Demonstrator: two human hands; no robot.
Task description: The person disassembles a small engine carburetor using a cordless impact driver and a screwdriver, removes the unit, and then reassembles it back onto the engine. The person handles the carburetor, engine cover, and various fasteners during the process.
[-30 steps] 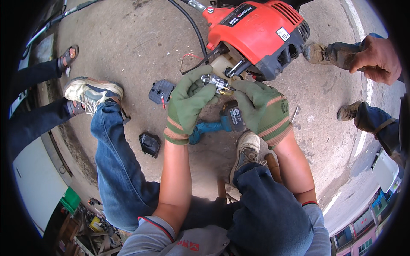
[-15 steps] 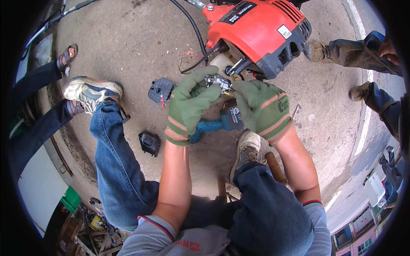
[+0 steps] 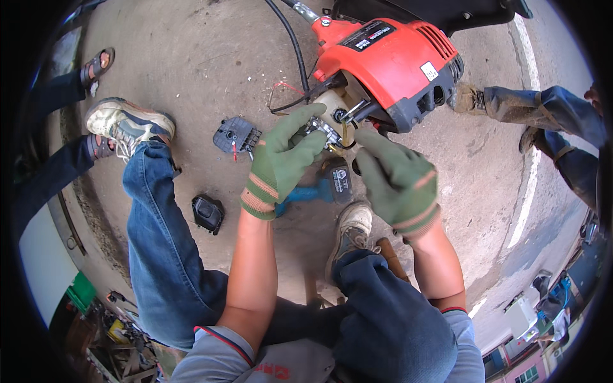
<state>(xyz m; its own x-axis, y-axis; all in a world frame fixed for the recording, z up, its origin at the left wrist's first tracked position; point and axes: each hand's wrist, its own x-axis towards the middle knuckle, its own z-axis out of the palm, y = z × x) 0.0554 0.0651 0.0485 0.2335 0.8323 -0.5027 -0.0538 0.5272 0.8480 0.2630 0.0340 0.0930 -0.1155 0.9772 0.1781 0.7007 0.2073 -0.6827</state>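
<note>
My left hand, in a green knitted glove, is closed around a small silver metal carburetor with a brass-coloured bit at its lower end. Just right of it is my right hand, gloved alike, with fingers curled and somewhat blurred. A dark rounded bit shows by its fingertips; what it is I cannot make out. Beyond both hands lies a red and black engine with a whitish tank and metal studs facing me. A thin yellowish tube hangs between the carburetor and the engine.
A blue cordless tool with a dark battery lies under my hands. Left of them are a black plastic plate and a black cover. Other people's legs stand at left and right. A black cable runs past the engine.
My right hand has come away from the carburetor, slightly down and to the right. My left hand still holds the carburetor. The whole view has shifted a little.
</note>
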